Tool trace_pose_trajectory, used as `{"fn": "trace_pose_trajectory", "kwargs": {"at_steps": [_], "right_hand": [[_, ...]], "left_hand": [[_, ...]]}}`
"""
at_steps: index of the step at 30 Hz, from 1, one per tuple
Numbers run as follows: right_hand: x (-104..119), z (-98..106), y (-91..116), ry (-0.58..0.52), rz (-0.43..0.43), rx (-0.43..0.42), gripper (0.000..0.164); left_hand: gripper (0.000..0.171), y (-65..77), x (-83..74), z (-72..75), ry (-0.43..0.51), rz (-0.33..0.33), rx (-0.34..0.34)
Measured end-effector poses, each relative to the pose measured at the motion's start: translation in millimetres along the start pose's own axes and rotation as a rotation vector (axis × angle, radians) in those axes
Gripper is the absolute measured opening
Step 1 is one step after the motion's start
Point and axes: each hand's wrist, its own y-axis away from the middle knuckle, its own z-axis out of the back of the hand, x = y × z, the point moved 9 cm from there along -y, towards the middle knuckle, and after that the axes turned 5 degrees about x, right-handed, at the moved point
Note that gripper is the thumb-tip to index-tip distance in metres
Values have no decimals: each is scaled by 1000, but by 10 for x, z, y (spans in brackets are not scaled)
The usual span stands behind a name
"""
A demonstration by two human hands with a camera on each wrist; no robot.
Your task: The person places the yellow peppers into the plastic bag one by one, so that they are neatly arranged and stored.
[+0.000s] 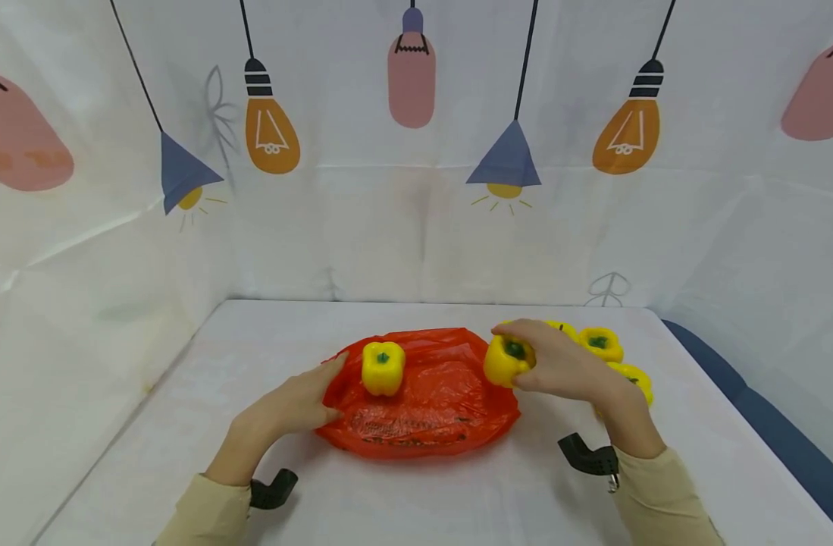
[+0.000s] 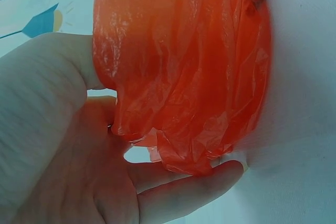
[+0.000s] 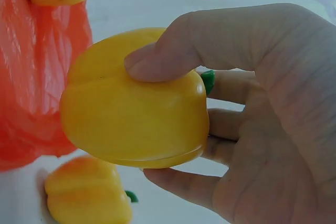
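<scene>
Yellow bell pepper (image 1: 499, 371), w/ green stem, was at the R edge of the red plastic bag (image 1: 426, 413). The R hand (image 1: 552, 364) grasped it, thumb on one side & fingers on the other; height above the worktop (image 1: 396, 497) couldn't be told. A 2nd yellow pepper (image 1: 383, 369) stood upright on the bag's L part, stem up. The bag lay crumpled nr the middle of the worktop, w/ dark printing along its near side. The L hand (image 1: 296, 402) touched the bag's L edge, thumb & fingers spread apart; some tips were hidden by the film, so whether it gripped couldn't be told. More yellow peppers (image 1: 600, 343) sat in a cluster to the R, partly hidden by the R hand & forearm. Each wrist bore a black mount (image 1: 274, 489), just beyond a beige sleeve (image 1: 208, 512). Behind the worktop hung a white sheet (image 1: 361, 235) printed w/ pendant lamps (image 1: 505, 155), orange bulbs (image 1: 273, 140), etc. A dark blue surface (image 1: 709, 360) showed past the worktop's R side.
</scene>
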Motion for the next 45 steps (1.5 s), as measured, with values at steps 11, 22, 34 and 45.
{"fn": "trace_pose_trajectory", "kwargs": {"at_steps": [11,22,34,45], "right_hand": [[240,-302,-305,-1,12,79,71],[385,-665,-641,3,52,129,66],[410,-925,-789,34,80,133,62],[392,-1026,-812,-12,81,165,63]], "left_hand": [[85,12,-31,37,-5,-6,6],[83,-12,-61,37,-20,-21,-1],[84,-27,-78,40,-41,-22,-1],[85,7,-20,13,-52,-20,-14]]}}
